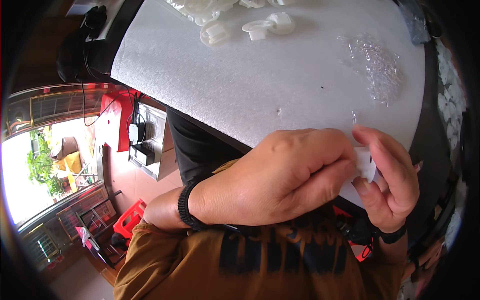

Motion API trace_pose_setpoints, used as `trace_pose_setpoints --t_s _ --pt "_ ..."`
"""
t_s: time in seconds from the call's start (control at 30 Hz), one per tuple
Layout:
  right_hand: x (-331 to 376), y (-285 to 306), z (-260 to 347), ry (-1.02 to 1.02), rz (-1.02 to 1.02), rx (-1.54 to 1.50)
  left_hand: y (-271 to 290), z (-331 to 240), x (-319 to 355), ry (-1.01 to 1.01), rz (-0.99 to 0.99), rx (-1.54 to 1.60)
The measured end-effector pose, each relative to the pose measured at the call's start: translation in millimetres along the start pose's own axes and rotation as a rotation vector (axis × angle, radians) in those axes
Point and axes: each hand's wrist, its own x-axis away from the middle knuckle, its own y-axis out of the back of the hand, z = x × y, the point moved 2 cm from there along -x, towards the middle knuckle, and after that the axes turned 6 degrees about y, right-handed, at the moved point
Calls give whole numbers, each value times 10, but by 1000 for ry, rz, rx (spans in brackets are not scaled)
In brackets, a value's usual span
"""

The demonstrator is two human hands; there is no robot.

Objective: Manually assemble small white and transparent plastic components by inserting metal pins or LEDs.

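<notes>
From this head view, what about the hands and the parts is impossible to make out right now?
- White plastic piece: mostly hidden between left hand and right hand.
- White plastic parts: pile cut off by top edge.
- Clear small pieces: too small and transparent to identify.

A crinkled clear plastic bag [417, 20] lies at the far right edge of the white foam-covered table [240, 85] (its contents cannot be made out). No label, sign or screen shows clearly.
</notes>
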Motion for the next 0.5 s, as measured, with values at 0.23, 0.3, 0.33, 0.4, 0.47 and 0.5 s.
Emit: trace_pose_setpoints --t_s 0.23,0.3,0.33,0.4,0.47,0.5 --pt "66 7 -39 -51 -5 -78 -23 16 63 -82 -92 -174" --pt "81 11 -48 -66 21 -96 -40 0 62 -114 -99 -239" --pt "75 10 -49 -55 49 -112 -50 -12 67 -146 -107 -303" --pt "66 13 -48 -45 74 -127 -68 -30 86 -154 -94 -349" --pt "59 12 -38 -11 97 -97 -80 -48 92 -162 -80 -394" --pt "54 12 -38 -11 94 -97 -87 -62 93 -175 -74 -426"
